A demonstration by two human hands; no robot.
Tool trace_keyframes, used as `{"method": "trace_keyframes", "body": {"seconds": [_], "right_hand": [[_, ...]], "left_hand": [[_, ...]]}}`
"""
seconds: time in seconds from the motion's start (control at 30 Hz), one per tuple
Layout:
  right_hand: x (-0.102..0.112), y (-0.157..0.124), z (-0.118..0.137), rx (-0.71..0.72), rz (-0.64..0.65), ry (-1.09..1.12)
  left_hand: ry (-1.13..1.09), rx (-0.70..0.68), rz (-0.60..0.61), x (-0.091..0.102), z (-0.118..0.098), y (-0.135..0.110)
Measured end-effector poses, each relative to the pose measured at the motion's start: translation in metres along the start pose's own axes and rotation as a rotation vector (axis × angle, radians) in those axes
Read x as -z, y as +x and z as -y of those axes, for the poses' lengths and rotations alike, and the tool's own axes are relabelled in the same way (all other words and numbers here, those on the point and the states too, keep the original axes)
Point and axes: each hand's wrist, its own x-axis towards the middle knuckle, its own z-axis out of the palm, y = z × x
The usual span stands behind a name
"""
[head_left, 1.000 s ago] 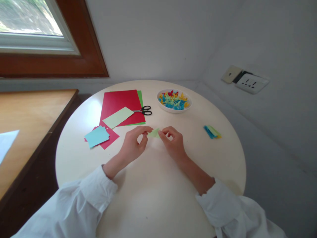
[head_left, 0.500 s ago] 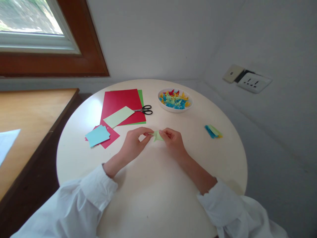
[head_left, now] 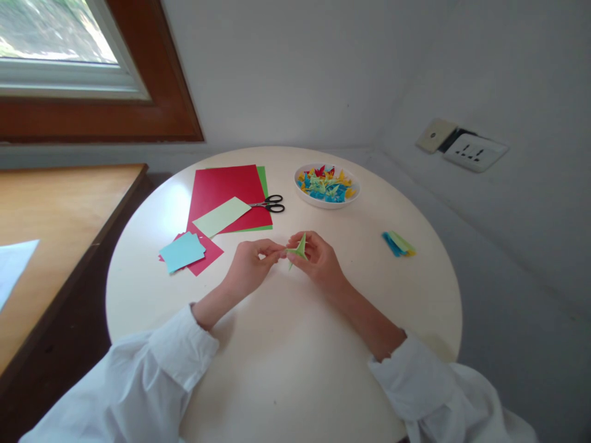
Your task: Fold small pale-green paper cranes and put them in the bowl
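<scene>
The left hand has its fingers closed in a pinch on the left tip of a folded green paper, while the fingers of the right hand are wrapped narrowly about its body. The paper is over the middle of the round worktop, one point sticking up. Near the far edge is a white dish of colourful folded pieces. Toward the far left edge, a pale green strip and black-handled scissors lie on a red sheet. Light blue papers lie near the left edge, folded slips near the right.
</scene>
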Motion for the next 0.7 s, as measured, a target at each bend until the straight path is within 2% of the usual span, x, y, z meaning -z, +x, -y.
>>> {"method": "trace_keyframes", "body": {"seconds": [0.17, 0.4, 0.7], "right_hand": [[0.0055, 0.0025, 0.0015, -0.019, 0.06, 0.064], [0.0082, 0.001, 0.004, -0.119, 0.123, 0.092], [0.0069, 0.0023, 0.0021, -0.041, 0.069, 0.033]], "left_hand": [[-0.037, 0.002, 0.037, 0.0004, 0.0003, 0.0], [-0.191, 0.059, 0.07, -0.0001, 0.0014, 0.003], [-0.2, 0.015, 0.071, -0.0001, -0.0034, 0.0021]]}}
